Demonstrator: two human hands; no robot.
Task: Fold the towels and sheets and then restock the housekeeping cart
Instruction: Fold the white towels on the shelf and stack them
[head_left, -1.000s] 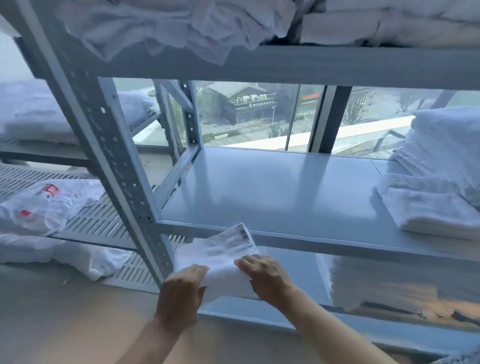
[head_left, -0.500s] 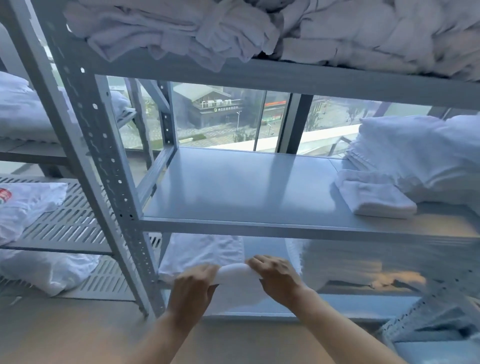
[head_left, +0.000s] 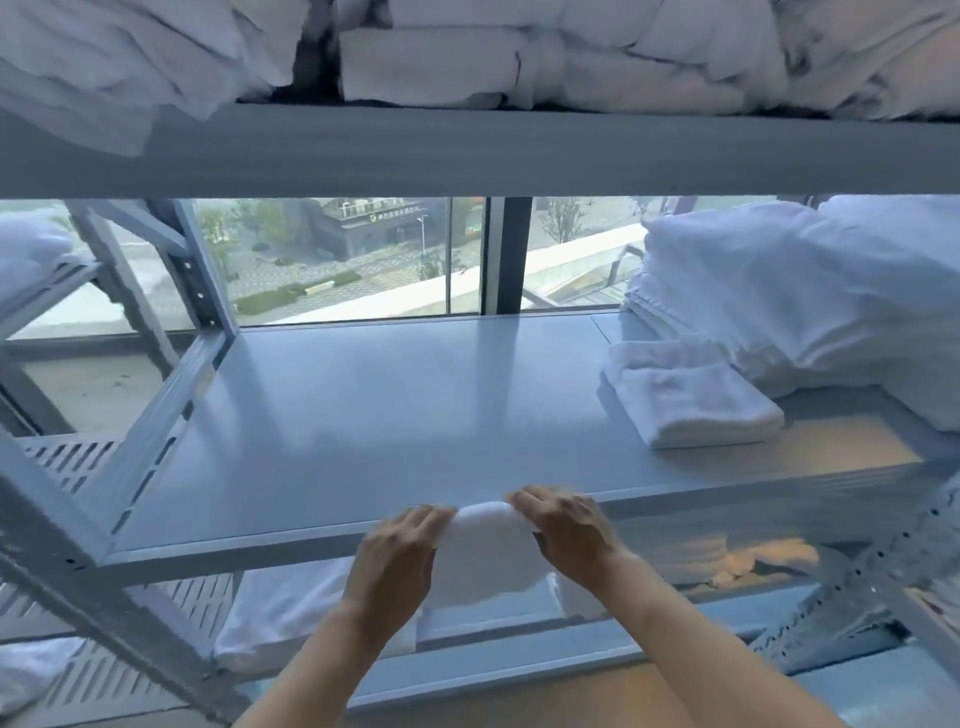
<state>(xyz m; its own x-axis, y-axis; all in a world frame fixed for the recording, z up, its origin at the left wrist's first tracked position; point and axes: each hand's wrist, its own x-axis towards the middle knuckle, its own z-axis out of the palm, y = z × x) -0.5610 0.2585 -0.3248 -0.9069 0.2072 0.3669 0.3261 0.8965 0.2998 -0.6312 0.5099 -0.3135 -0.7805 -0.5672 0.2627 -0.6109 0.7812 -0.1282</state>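
Small white towel (head_left: 488, 551) held up at the front edge of the middle shelf (head_left: 395, 410), near the middle of that edge. Left hand (head_left: 397, 564) gripping its left end, fingers curled over the top. Right hand (head_left: 569, 535) gripping its right end the same way. Towel bowed up between both hands, its lower part hanging just below the shelf lip. Lots of bare shelf behind the towel, all the way to the back edge. At the right end, a folded towel (head_left: 696, 400) lying flat, just beside a tall stack of white linen (head_left: 800, 301). Top shelf (head_left: 467, 150) low overhead, stuffed with rumpled white linen (head_left: 519, 52)
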